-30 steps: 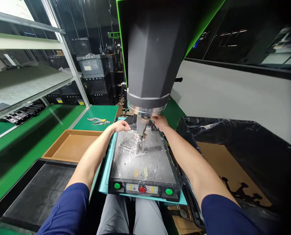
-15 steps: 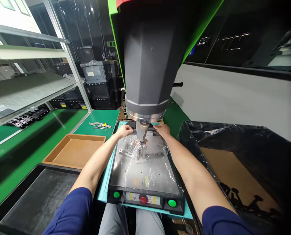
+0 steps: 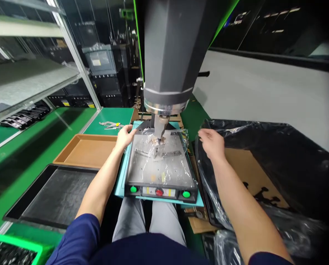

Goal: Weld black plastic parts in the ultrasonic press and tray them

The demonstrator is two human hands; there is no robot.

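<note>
A press machine stands in front of me, its grey head [image 3: 170,55] hanging over a metal base plate [image 3: 158,169] covered in clear film. A small metal fixture [image 3: 156,149] sits under the tool tip. My left hand [image 3: 125,137] rests at the plate's far left corner, fingers curled loosely against the edge. My right hand [image 3: 212,143] hovers over the rim of a black-lined box [image 3: 263,173] to the right, fingers slightly bent and apart, holding nothing that I can see. Two green buttons and a red one [image 3: 159,191] line the machine's front.
A brown tray [image 3: 84,151] and a black tray [image 3: 53,197] lie on the green bench to my left. Metal tools [image 3: 110,125] lie beyond the brown tray. A shelf rack [image 3: 28,81] stands at left, with stacked dark crates [image 3: 103,73] behind. A green bin [image 3: 12,250] sits at bottom left.
My right hand has left the back of the plate and swung right over the black-lined box. My left hand has slid to the plate's left corner. My view has pulled back.
</note>
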